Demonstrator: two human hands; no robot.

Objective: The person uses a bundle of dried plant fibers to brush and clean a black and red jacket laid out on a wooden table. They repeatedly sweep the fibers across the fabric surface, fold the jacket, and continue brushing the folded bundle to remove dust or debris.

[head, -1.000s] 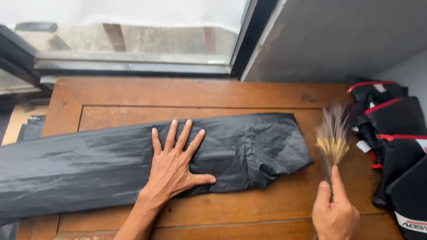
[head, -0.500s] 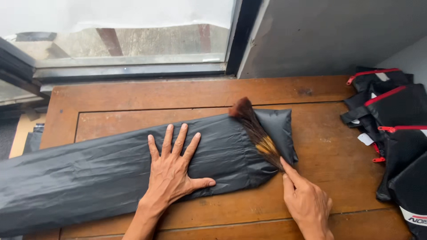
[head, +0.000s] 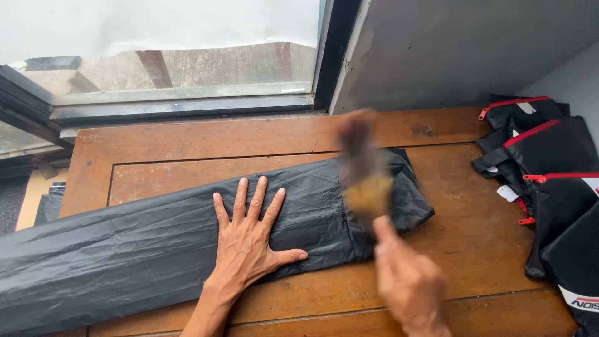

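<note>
A long black plastic-wrapped bundle (head: 143,243) lies slanted across the wooden table (head: 449,249). My left hand (head: 253,240) presses flat on it, fingers spread, holding nothing. My right hand (head: 409,284) grips the handle of a small brush (head: 365,168) with brown and tan bristles. The brush is blurred by motion and stands over the right end of the bundle.
Black bags with red zips (head: 549,168) are piled at the table's right edge against a grey wall (head: 468,50). A window with a dark frame (head: 187,68) runs along the table's far side. The bundle's left end overhangs the table.
My right hand swung the brush from beside the bundle's right end onto it and keeps sweeping it across the black plastic. The left hand stays pressed flat.
</note>
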